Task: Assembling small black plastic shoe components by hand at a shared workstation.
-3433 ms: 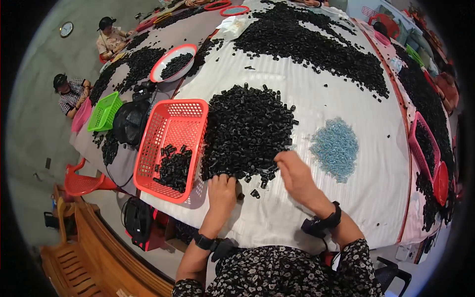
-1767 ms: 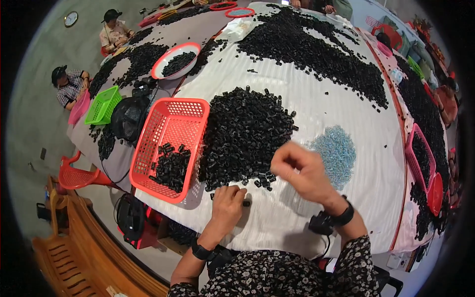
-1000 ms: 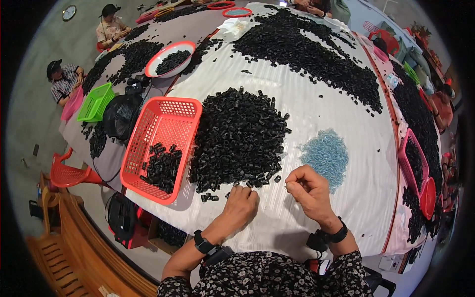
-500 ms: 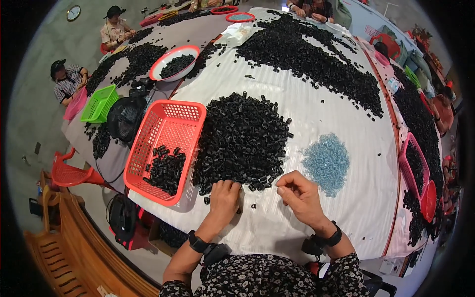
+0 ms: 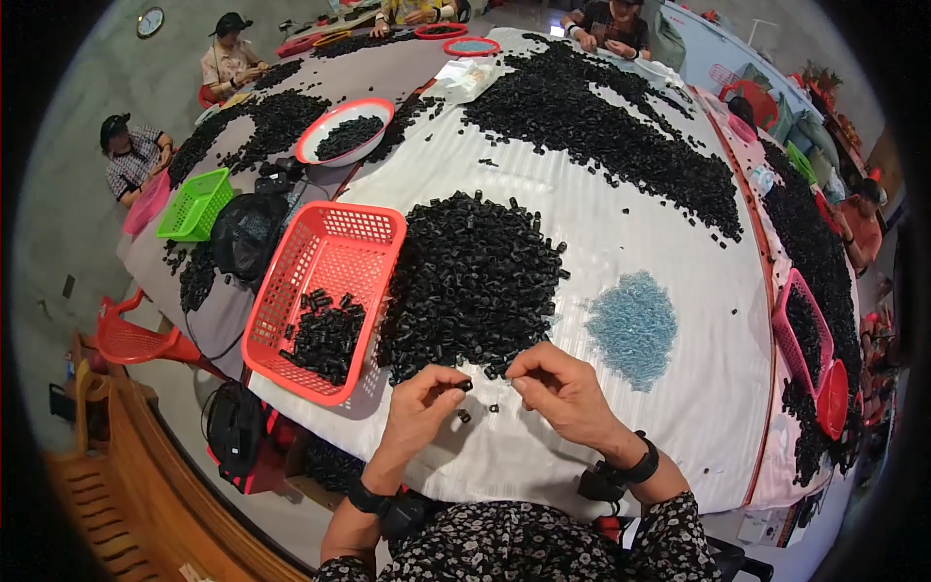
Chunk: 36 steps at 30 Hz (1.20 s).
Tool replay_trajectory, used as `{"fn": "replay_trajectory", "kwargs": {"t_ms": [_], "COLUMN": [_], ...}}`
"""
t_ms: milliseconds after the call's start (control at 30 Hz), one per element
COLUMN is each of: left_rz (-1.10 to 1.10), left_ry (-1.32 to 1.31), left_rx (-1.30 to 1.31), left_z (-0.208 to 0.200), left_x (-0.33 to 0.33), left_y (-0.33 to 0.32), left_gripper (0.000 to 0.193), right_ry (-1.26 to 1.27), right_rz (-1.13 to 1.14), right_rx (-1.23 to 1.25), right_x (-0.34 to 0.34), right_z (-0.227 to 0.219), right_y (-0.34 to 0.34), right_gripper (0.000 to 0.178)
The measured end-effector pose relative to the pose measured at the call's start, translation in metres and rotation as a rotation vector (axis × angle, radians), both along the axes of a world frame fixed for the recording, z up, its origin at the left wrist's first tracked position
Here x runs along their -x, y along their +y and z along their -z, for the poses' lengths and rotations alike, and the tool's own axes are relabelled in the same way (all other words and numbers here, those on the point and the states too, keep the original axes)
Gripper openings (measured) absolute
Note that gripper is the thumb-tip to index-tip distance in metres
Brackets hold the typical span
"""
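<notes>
My left hand (image 5: 419, 412) pinches a small black plastic piece (image 5: 465, 385) between thumb and fingertips. Facing it, my right hand (image 5: 562, 393) is closed in a pinch, and whatever is at its fingertips is too small to make out. Both hands hover at the near edge of a large heap of black plastic pieces (image 5: 475, 281). Two loose black pieces, one (image 5: 464, 416) beside my left fingers and another (image 5: 494, 408) between the hands, lie on the white cloth (image 5: 543, 466). To the right spreads a small pile of clear bluish pieces (image 5: 633, 330).
A red basket (image 5: 257, 330) partly filled with black pieces stands left of the heap. Beyond it are a red-rimmed bowl (image 5: 386, 109), a green basket (image 5: 221, 184) and a black mesh object (image 5: 247, 233). More black pieces (image 5: 601, 126) cover the far table. Several people sit around.
My left hand has lifted from the heap's edge and now holds a black piece near my right hand. My right hand has shifted slightly left, still pinched.
</notes>
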State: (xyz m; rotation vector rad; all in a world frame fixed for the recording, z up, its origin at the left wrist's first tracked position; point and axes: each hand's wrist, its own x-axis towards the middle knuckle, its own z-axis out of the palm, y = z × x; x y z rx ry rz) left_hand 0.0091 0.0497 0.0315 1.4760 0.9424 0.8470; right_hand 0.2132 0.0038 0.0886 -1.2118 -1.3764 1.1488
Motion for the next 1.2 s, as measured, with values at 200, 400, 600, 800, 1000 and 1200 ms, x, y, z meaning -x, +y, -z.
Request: {"fn": "replay_trajectory", "kwargs": {"t_ms": [200, 400, 600, 800, 1000, 1200], "left_rz": [0.056, 0.014, 0.048, 0.107, 0.147, 0.243], "left_ry": [-0.286, -0.271, -0.299, -0.28, -0.266, -0.273], "left_rx": [0.169, 0.241, 0.254, 0.281, 0.369, 0.418], "left_z": [-0.012, -0.018, -0.01, -0.01, -0.002, 0.01], "left_x": [0.012, 0.017, 0.025, 0.029, 0.031, 0.031], "left_y": [-0.013, -0.02, -0.025, -0.028, -0.035, -0.034], "left_gripper": [0.017, 0.017, 0.017, 0.017, 0.018, 0.017], "right_ry": [0.008, -0.024, -0.041, -0.068, 0.124, -0.016], "right_rz": [-0.133, -0.123, -0.203, -0.235, -0.288, -0.332], "right_rx": [-0.058, -0.066, -0.045, 0.015, 0.264, 0.082], "right_x": [0.02, 0.029, 0.039, 0.038, 0.035, 0.029], "right_z": [0.003, 0.004, 0.008, 0.015, 0.029, 0.033], "right_y": [0.005, 0.003, 0.004, -0.003, -0.013, -0.01], "right_gripper": [0.011, 0.01, 0.01, 0.009, 0.008, 0.008]}}
